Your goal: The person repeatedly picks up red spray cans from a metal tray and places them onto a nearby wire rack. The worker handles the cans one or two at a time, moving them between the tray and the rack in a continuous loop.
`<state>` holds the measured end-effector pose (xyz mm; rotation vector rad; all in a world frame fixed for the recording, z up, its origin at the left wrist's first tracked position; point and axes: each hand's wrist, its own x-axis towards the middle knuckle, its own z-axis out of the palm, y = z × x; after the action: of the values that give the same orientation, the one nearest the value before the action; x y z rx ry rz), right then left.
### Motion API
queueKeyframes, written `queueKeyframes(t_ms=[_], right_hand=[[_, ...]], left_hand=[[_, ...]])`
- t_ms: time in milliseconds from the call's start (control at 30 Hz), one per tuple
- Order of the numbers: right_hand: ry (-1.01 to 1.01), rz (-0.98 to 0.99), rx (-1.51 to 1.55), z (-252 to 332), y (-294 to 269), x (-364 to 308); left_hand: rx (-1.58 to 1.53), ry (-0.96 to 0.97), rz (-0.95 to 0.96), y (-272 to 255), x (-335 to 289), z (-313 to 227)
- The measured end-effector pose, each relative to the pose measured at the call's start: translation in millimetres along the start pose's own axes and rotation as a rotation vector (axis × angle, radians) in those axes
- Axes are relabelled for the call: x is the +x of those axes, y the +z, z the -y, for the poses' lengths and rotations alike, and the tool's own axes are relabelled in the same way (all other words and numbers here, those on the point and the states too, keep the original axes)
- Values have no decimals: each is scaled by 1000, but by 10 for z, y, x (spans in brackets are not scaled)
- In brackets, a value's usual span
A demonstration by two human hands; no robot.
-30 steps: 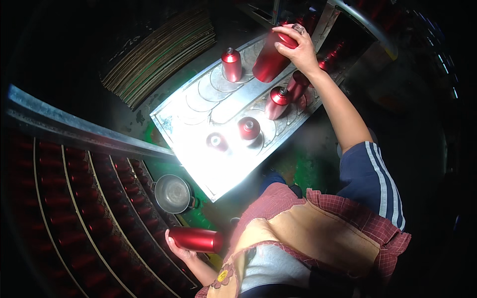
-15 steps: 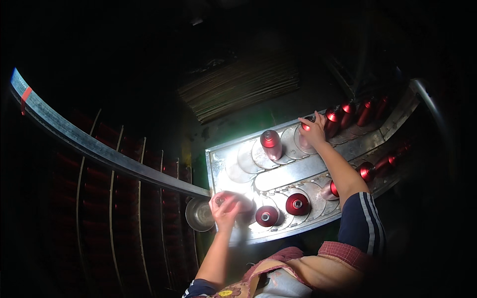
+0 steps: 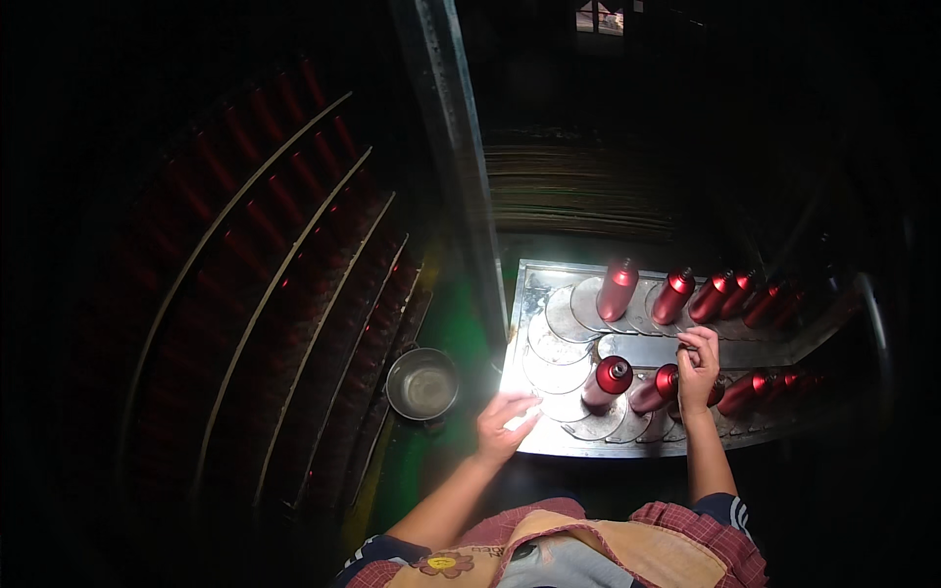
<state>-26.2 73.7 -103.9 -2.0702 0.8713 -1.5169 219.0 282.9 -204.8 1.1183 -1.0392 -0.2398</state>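
The left hand rests with open fingers on the bright near edge of the metal tray, holding nothing. The right hand has its fingers closed around the neck of a red bottle, which stands in the near row between another red bottle and more bottles on the right. A steel cup stands left of the tray.

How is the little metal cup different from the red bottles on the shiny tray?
The metal cup is silver-grey, while the red bottles are glossy red. The cup is short, wide and open at the top; the bottles are tall and narrow with necks. The cup sits alone left of the lit tray, in shadow; the bottles stand in rows on the tray. Both look like metal.
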Motion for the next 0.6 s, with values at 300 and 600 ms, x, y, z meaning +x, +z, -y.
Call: queueKeyframes(t_ms=[300,600], right_hand=[[-433,737,333,3317,3438,-1003],[-993,878,560,6540,6298,-619]], left_hand=[[222,315,-511,-4715,-513,-1614],[1530,11,-960,-8357,95,-3522]])
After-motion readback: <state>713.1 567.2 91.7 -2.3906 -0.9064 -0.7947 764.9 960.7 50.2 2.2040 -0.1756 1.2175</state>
